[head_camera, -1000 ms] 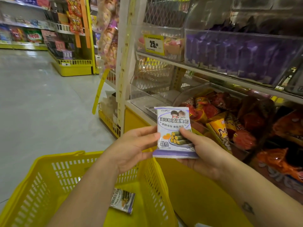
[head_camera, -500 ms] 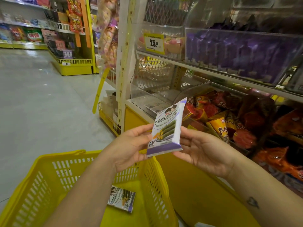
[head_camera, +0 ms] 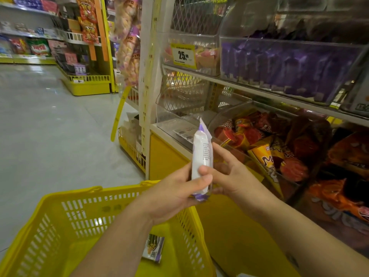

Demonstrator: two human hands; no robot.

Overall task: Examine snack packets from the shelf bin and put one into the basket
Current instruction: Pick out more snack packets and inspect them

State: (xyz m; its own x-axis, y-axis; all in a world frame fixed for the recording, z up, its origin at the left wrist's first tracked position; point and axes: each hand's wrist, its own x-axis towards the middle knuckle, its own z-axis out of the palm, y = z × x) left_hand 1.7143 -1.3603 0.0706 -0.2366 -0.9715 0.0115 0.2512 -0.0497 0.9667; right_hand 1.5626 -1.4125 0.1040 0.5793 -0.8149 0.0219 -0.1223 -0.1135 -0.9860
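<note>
Yellow plastic, full of little holes, makes up the basket (head_camera: 60, 226) at 7 o'clock, the closest thing of all. On its floor lies a small packet (head_camera: 153, 247) with purple edges, lying flat and partly hidden by the left arm. Just above the basket's far rim, near the middle of the view, the two hands meet. The left hand (head_camera: 171, 196) grips the bottom end of a snack packet (head_camera: 201, 156): its thumb is curled across the near side and its fingers wrap round behind. The snack packet is white and purple and stands up tall, turned edge-on, so tiny printed words show on one side. It is up in the air, over the basket's rim and not inside it. The right hand (head_camera: 233, 176) is at 3 o'clock from the snack packet, with loose, mostly straight fingers spread out. Its pointing finger touches the packet's side, and it grips nothing. Behind the hands, at 12 o'clock, a clear bin (head_camera: 173, 120) holds a few flat packets. At 2 o'clock, red and orange snack bags (head_camera: 259, 140) are piled up. One shelf higher are purple packets (head_camera: 289, 64) and a yellow price tag (head_camera: 182, 54) that reads 25. Far off at 10 o'clock, grey floor (head_camera: 50, 126) leads to more shelves (head_camera: 40, 47).
</note>
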